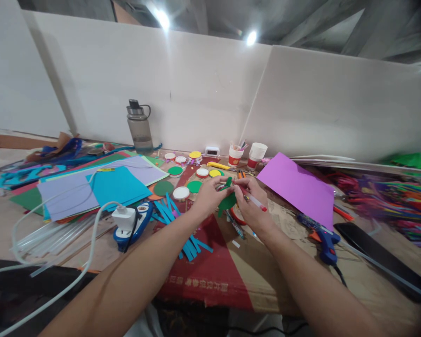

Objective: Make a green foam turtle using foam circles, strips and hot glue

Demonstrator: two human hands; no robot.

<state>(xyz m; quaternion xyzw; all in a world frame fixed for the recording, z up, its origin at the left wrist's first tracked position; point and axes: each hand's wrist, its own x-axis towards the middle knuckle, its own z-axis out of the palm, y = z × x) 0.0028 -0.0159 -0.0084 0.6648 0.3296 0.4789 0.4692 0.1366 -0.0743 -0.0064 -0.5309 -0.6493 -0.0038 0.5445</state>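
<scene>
A smooth rectangular purple sheet [298,189] lies toward the right of the desk [2,234], behind flat red-and-tan cardboard [214,269] at the front edge. Narrow blue paper strips [187,248] crisscross there. The left hand [209,194] pinches a thin, rounded green piece [227,202] between its fingertips, between both hands; the right hand [251,201] grips a slim red-ended pen [257,201].

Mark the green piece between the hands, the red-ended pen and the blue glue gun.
green piece [227,202]: head view, on its rounded lower part
red-ended pen [256,201]: head view, on its pale barrel
glue gun [327,246]: head view, on its blue handle
</scene>
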